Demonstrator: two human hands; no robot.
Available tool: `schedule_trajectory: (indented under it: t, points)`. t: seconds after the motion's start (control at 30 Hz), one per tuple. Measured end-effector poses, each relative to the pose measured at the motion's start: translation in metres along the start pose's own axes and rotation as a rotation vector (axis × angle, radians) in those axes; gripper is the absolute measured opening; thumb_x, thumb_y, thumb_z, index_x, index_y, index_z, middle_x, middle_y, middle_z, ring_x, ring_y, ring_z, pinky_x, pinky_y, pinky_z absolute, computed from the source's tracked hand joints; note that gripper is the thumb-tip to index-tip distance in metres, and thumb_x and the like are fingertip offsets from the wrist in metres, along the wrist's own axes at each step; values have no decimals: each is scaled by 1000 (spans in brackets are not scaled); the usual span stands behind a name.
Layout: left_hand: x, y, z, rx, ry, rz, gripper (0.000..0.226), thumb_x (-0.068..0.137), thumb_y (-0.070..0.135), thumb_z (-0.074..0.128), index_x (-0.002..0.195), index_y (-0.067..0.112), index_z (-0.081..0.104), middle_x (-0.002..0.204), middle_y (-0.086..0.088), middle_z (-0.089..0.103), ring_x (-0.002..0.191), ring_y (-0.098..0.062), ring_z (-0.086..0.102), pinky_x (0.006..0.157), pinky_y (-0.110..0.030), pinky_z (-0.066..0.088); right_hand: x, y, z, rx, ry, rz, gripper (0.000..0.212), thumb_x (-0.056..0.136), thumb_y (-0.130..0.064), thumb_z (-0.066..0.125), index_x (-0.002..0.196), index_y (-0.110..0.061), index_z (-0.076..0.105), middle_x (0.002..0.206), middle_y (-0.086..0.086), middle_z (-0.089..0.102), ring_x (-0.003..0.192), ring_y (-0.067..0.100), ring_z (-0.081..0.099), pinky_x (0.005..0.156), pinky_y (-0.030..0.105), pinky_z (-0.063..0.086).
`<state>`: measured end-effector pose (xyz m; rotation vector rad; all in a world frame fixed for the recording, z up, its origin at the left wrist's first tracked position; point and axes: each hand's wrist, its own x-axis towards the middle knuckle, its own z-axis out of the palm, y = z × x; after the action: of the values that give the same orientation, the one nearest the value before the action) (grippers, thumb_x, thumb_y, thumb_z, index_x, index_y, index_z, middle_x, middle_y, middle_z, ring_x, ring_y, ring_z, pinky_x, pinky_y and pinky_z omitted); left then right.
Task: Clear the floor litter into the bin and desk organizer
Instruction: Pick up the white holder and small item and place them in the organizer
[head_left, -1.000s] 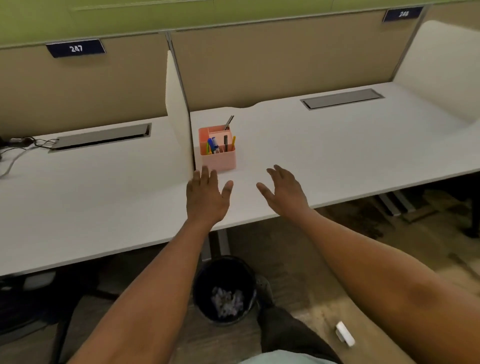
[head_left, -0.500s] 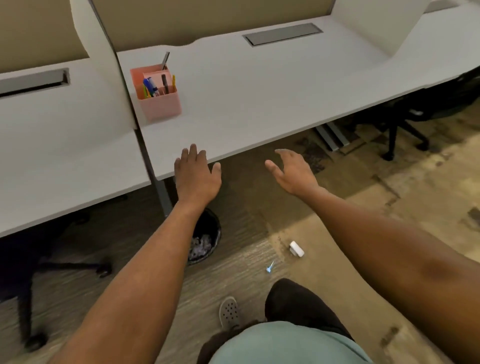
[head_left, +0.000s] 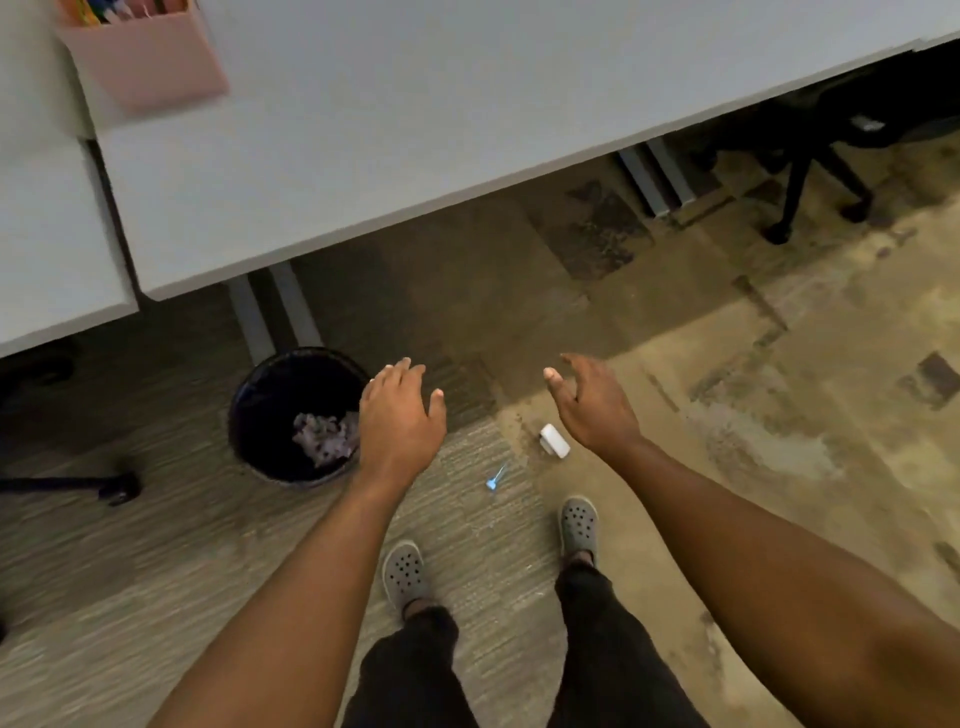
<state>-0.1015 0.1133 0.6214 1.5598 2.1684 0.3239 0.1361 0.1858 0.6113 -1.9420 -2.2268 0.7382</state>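
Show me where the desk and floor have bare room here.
The desk is bare right of the pink organizer. Open carpet lies right of the white item. It is tighter between the bin, blue item and shoes.

A pink desk organizer (head_left: 148, 62) on the white desk (head_left: 415, 130) is cut off by the top edge, so its contents show only as blurred coloured tips. The left hand (head_left: 400, 421) covers the right rim of the black bin (head_left: 270, 415) and part of the crumpled paper (head_left: 324, 436) inside. A small blue item (head_left: 496, 479) on the floor is too small to identify (perhaps a pin). The white object (head_left: 555, 440) is partly hidden behind the right hand (head_left: 592, 408).
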Motion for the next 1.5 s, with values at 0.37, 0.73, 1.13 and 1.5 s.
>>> schedule_trajectory:
  t: [0.37,0.73,1.13,1.5]
  points:
    - [52,-7,302,-62,-313,-168,44,92,17,52,135,8,51,139,-12,54,127,-30,47,109,-35,35,37,208,238,-94,-482,-8,46,97,-42,42,134,-15,47,133,11,54,123,29,48,99,40,41]
    - [165,-62,548,70,-563,192,52,92,28,59,142,23,43,147,-1,46,133,-25,42,108,-36,38,82,330,458,-323,-718,-354,52,94,-20,47,144,-17,32,153,10,31,138,30,30,110,43,32]
    - [206,-19,684,358,-695,846,62,83,28,70,139,27,44,156,-7,26,140,-34,27,105,-50,37,82,335,562,-284,-543,-485,61,79,-8,60,135,-27,45,140,2,45,134,26,36,111,42,30]
    - [217,-57,649,124,-544,369,34,86,19,57,121,20,57,118,-16,57,107,-34,53,82,-38,43,44,368,530,-247,-482,-415,45,79,-1,41,120,-14,53,112,8,57,102,26,51,92,39,42]
